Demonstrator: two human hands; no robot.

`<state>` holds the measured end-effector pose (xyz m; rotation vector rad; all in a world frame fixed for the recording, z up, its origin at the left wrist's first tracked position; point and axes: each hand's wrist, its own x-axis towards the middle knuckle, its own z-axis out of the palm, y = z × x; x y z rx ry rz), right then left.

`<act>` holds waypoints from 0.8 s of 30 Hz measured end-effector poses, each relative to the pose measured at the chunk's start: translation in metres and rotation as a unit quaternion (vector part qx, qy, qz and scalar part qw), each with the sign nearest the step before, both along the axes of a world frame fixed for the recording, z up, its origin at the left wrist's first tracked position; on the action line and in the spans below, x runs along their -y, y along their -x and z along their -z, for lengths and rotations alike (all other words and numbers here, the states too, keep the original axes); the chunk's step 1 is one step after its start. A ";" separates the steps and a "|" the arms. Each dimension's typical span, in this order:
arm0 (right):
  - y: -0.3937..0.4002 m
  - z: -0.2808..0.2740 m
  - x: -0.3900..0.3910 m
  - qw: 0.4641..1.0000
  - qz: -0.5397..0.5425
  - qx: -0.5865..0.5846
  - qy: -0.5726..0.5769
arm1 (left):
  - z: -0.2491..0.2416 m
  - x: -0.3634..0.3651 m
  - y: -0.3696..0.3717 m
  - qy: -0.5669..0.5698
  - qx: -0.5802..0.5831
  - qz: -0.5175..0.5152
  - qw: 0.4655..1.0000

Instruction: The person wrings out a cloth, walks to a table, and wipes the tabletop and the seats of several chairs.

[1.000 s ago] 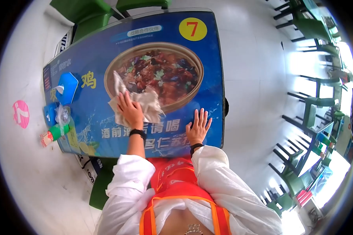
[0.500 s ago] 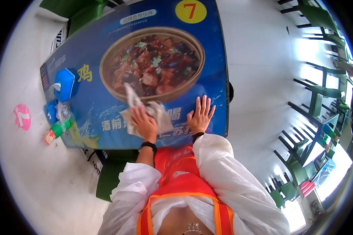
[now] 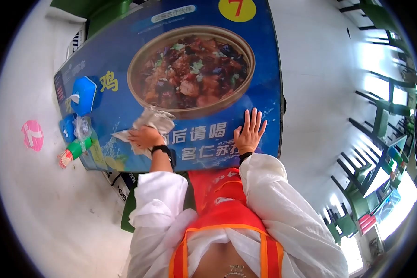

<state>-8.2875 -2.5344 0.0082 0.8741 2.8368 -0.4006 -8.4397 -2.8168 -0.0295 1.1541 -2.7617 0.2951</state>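
Note:
My left hand (image 3: 146,137) presses a crumpled beige cloth (image 3: 156,119) onto the blue printed tabletop (image 3: 204,121), its fingers partly buried in the folds. The cloth lies just below the pictured bowl of food. My right hand (image 3: 250,133) rests flat on the tabletop near the right edge, fingers spread, with nothing in it. A black band circles each wrist.
Along the table's left end stand a blue tissue box (image 3: 84,96), a small blue container (image 3: 67,128), a clear plastic bag (image 3: 82,130) and a green holder of sticks (image 3: 80,147). Green chairs (image 3: 382,116) line the right side. A green seat (image 3: 129,204) is below the near edge.
My left hand has slid the cloth to the left across the tabletop, uncovering more white lettering. My right hand stays flat in about the same place. The view has shifted slightly.

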 end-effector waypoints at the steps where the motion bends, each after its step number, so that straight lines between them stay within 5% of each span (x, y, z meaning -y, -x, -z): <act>1: 0.001 -0.002 0.000 1.000 0.002 0.009 0.002 | -0.002 0.003 0.013 0.015 0.016 -0.016 1.000; 4: 0.000 0.000 0.000 1.000 0.001 0.011 -0.006 | 0.009 0.017 0.039 0.025 -0.060 0.059 0.996; 24: 0.004 0.003 0.003 0.996 -0.055 -0.013 -0.065 | 0.003 0.013 0.049 -0.008 -0.117 0.020 0.993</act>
